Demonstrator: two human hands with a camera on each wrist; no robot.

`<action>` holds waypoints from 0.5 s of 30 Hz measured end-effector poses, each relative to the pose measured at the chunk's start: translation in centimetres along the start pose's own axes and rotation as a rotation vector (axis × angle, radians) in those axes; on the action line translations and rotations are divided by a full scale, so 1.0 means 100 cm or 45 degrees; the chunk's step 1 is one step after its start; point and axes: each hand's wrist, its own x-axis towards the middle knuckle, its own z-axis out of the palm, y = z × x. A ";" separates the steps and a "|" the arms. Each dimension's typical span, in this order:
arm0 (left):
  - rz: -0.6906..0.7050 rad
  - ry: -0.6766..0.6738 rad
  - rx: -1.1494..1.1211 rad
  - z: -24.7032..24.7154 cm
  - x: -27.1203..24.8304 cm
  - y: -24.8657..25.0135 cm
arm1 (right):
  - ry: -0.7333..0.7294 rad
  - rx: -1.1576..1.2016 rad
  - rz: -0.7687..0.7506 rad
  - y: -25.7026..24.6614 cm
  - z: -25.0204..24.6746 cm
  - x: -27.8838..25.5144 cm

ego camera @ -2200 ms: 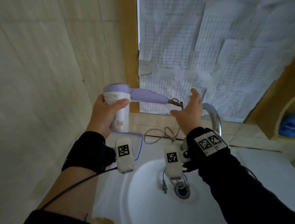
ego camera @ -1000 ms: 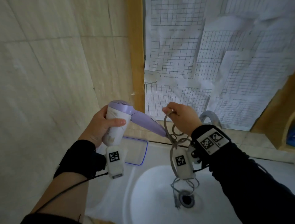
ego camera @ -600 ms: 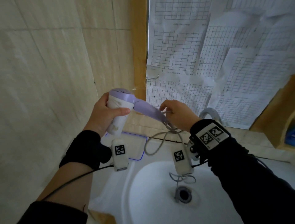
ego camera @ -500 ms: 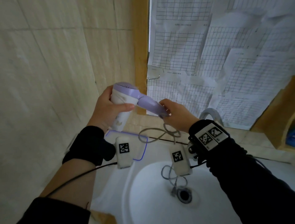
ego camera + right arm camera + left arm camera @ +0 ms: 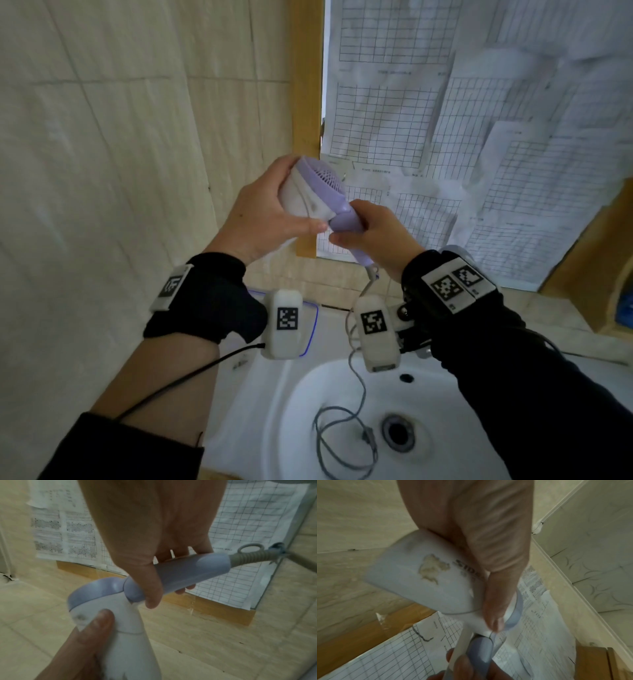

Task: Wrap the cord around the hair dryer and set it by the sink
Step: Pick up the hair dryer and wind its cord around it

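Observation:
I hold a white and lilac hair dryer [image 5: 313, 193] in the air above the sink [image 5: 445, 404]. My left hand [image 5: 263, 216] grips its white barrel [image 5: 423, 577], thumb across the front. My right hand [image 5: 371, 234] is curled round the lilac handle [image 5: 192, 573] just past the hinge. The grey cord [image 5: 356, 387] leaves the handle's end by a ribbed sleeve [image 5: 254, 557], hangs down loose and lies coiled in the basin with the plug [image 5: 370, 438] beside the drain [image 5: 397, 430]. No cord is wound on the dryer.
A tiled wall [image 5: 102, 171] stands close on the left. A wooden-framed pane covered with gridded paper sheets [image 5: 479, 137] is behind the sink. A white tray with a blue rim [image 5: 313, 315] sits on the counter at the back left. The tap is mostly hidden behind my right wrist.
My right hand has let go of the cord and taken the handle. The dryer has risen and tipped, its vent now facing me. The cord has dropped back into the basin.

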 end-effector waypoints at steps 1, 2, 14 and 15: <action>-0.010 0.022 -0.071 -0.001 0.001 0.002 | 0.036 0.051 0.011 0.001 0.000 0.000; -0.044 0.110 -0.177 -0.003 0.003 0.001 | 0.076 0.119 0.031 0.002 0.001 0.001; -0.636 -0.479 -0.399 0.100 -0.018 -0.049 | 0.323 0.839 0.079 -0.032 -0.022 0.009; -0.651 -0.554 -0.390 0.105 -0.025 -0.052 | 0.326 0.837 0.070 -0.033 -0.026 0.009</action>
